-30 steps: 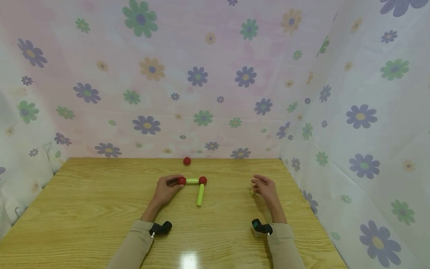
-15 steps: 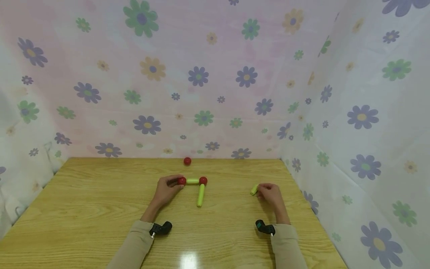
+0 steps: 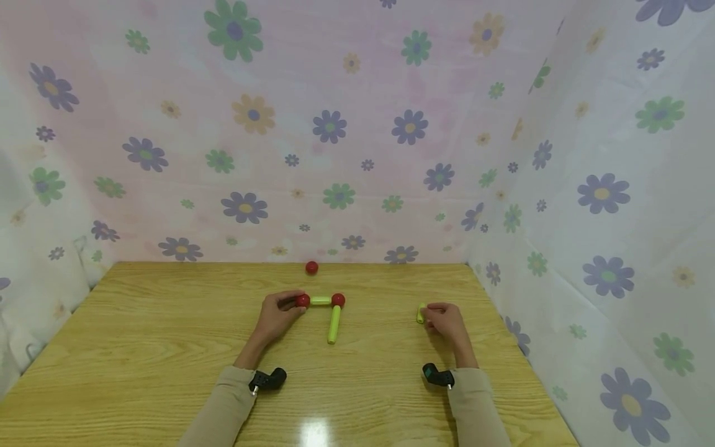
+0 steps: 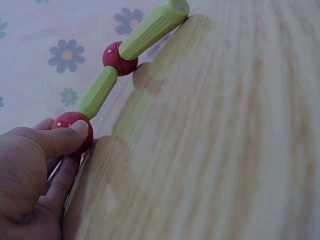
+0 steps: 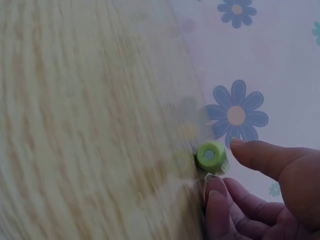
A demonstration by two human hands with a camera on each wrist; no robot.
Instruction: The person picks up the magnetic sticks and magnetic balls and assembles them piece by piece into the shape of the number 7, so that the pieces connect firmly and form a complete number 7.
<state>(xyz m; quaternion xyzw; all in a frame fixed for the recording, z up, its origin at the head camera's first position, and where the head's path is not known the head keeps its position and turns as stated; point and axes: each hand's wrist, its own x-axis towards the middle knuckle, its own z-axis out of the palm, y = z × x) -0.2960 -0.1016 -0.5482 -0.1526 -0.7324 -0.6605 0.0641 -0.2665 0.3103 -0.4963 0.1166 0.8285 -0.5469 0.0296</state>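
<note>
Near the middle of the table my left hand [image 3: 277,316] pinches a red ball [image 4: 75,130] between thumb and fingers. A short green magnetic rod [image 4: 98,91] joins this ball to a second red ball [image 3: 337,300]. From that second ball a longer green rod [image 3: 334,326] points toward me, with a metal disc in its end. To the right, my right hand [image 3: 445,321] holds a loose green magnetic rod [image 5: 211,157] low at the table. Its near end faces the right wrist camera; my fingers hide part of its length in the head view.
Another red ball [image 3: 311,267] lies at the back edge of the wooden table [image 3: 167,347]. Flower-printed cloth [image 3: 357,124] hangs behind the table and along its sides. A black wrist camera [image 3: 268,379] sits on each sleeve.
My right hand has closed its fingers on the loose green rod and turned it from slanted to nearly straight away from me. The left hand and the joined pieces have stayed put.
</note>
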